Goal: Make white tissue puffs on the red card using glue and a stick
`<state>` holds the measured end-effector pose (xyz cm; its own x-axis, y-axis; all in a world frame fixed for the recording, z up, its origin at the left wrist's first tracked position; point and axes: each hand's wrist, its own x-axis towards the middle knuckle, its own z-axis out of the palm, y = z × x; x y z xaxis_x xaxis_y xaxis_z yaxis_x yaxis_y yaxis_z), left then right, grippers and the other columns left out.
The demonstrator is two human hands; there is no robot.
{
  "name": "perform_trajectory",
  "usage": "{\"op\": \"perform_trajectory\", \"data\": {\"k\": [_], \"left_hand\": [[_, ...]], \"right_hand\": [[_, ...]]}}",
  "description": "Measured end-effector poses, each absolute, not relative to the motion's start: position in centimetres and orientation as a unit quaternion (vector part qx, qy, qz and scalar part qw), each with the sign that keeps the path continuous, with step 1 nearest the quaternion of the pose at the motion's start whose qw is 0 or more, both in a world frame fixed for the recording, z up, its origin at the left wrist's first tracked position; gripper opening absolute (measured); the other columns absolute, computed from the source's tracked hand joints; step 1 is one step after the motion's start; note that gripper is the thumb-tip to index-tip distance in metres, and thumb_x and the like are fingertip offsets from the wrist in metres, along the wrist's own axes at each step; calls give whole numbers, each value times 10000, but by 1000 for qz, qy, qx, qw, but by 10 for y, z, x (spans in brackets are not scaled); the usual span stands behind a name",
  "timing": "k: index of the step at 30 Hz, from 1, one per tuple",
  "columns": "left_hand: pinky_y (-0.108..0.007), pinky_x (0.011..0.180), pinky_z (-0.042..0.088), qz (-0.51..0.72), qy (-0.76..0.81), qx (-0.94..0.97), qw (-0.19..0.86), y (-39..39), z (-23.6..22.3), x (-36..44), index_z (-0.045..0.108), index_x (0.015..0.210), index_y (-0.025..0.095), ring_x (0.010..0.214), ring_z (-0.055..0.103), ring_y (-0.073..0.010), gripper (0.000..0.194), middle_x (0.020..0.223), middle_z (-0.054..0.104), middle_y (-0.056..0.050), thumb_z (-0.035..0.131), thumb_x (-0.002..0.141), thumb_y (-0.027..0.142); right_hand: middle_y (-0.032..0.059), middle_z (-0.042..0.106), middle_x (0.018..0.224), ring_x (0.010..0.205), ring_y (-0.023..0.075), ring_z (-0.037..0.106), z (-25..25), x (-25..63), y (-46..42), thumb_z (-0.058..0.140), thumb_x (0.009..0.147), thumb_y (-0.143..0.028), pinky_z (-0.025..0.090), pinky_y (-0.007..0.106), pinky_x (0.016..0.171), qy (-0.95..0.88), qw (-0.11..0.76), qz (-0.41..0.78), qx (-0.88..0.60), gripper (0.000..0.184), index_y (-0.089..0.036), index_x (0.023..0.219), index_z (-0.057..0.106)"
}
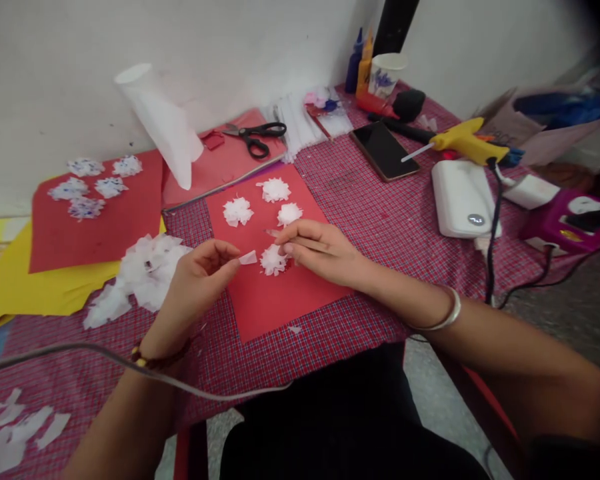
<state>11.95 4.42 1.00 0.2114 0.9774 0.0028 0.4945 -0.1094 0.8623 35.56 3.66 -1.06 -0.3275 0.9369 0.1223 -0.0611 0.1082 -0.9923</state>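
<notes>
Between the thumb and forefinger of my left hand (205,270) is a small white paper piece (249,258). My right hand (317,247) grips a thin stick-like tool (307,246); its exact kind is unclear. Under my right fingers sits a white ruffled paper flower (273,261) on a red sheet (275,303). Three similar flowers lie farther up that sheet: one at the left (238,212), one at the top (275,190) and one at the right (289,214). Beside my left wrist is a heap of cut white paper pieces (150,270).
Another red sheet (95,243) at the left bears several blue-specked flowers. Black-handled scissors (260,137) and a paper roll (160,120) lie at the back. Rightward are a phone (384,150), yellow glue gun (463,140) and white power bank (463,197). A cable (145,373) crosses in front.
</notes>
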Motion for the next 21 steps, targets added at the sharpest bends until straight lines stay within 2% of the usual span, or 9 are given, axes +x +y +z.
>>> {"op": "perform_trajectory", "data": {"k": [2, 4, 7, 9, 11, 15, 18, 21], "left_hand": [[-303, 626, 476, 270, 541, 754, 256, 50, 3, 114, 667, 891, 211, 683, 587, -160, 108, 795, 647, -21, 664, 799, 266], [-341, 693, 483, 224, 518, 807, 171, 55, -4, 113, 684, 923, 211, 752, 595, -191, 125, 840, 650, -42, 648, 816, 265], [-378, 782, 475, 194, 493, 839, 123, 60, -12, 119, 684, 888, 205, 840, 594, -223, 123, 851, 657, -61, 594, 876, 287], [-364, 762, 466, 211, 506, 828, 121, 60, -14, 124, 656, 787, 200, 811, 586, -213, 165, 797, 642, -51, 571, 890, 298], [-320, 665, 448, 250, 542, 784, 173, 59, -13, 128, 627, 732, 198, 712, 565, -179, 194, 728, 626, -27, 580, 880, 314], [-252, 510, 402, 338, 568, 644, 386, 52, -8, 133, 642, 758, 201, 539, 505, -115, 164, 625, 610, 15, 662, 828, 347], [-247, 531, 465, 379, 551, 581, 464, 49, -5, 136, 657, 771, 198, 541, 552, -104, 120, 658, 652, 7, 707, 772, 307], [-246, 574, 505, 385, 542, 576, 476, 43, -1, 140, 663, 796, 192, 568, 597, -102, 111, 688, 678, 4, 724, 758, 277]], "right_hand": [[4, 668, 844, 727, 110, 617, -8, 356, 37, 594, 873, -205, 487, 253, 702, -576, 446, 565, -386, 93, -172, 951, 632], [6, 677, 836, 713, 110, 619, -7, 356, 37, 595, 869, -197, 480, 247, 676, -574, 444, 563, -395, 96, -169, 949, 640], [-1, 684, 828, 704, 106, 617, -6, 356, 36, 596, 868, -189, 474, 242, 662, -592, 444, 545, -394, 88, -176, 932, 654], [-3, 685, 824, 695, 101, 613, -6, 357, 36, 598, 881, -204, 471, 236, 651, -602, 446, 538, -386, 89, -178, 938, 662], [2, 685, 824, 684, 97, 606, -5, 358, 35, 599, 907, -254, 464, 228, 627, -610, 448, 540, -367, 125, -175, 971, 673], [10, 687, 853, 681, 86, 592, -2, 361, 34, 581, 950, -351, 455, 213, 606, -631, 441, 549, -325, 226, -181, 1046, 695], [10, 684, 867, 683, 81, 588, -1, 360, 32, 574, 955, -343, 464, 210, 624, -634, 434, 563, -305, 220, -181, 1042, 695], [8, 669, 847, 682, 87, 583, -3, 356, 33, 604, 932, -333, 470, 219, 635, -619, 446, 559, -324, 189, -171, 987, 685]]}}
